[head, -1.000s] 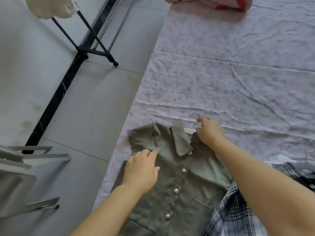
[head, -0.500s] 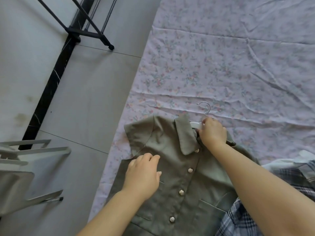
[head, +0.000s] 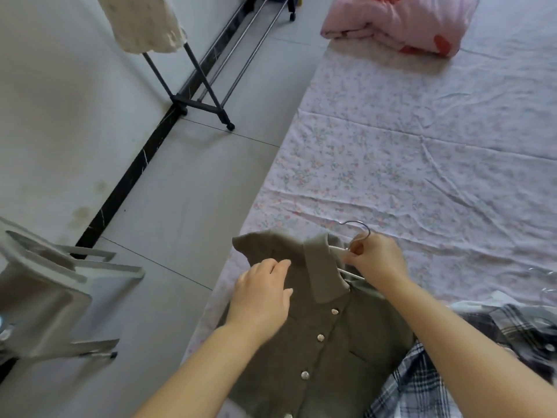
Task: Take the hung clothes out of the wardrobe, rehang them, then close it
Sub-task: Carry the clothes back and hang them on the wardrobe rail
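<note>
An olive-green buttoned shirt (head: 319,354) lies front-up on the near edge of the bed (head: 422,164). A white hanger with a metal hook (head: 358,229) sticks out of its collar. My right hand (head: 376,260) pinches the hanger's neck just below the hook. My left hand (head: 262,294) rests on the shirt's left shoulder with the fingers bent over the cloth. A plaid shirt (head: 422,387) lies under my right forearm at the lower right.
A black clothes rack (head: 199,86) on wheels stands on the grey floor at the upper left, with a cream garment (head: 144,22) hanging from it. A pink folded quilt (head: 401,22) lies at the bed's far end. Grey stools (head: 51,297) stand at the left.
The hanger has come further out of the collar, so its hook and white neck show more. My right hand has shifted slightly up and right. The view tilted up toward the rack and quilt.
</note>
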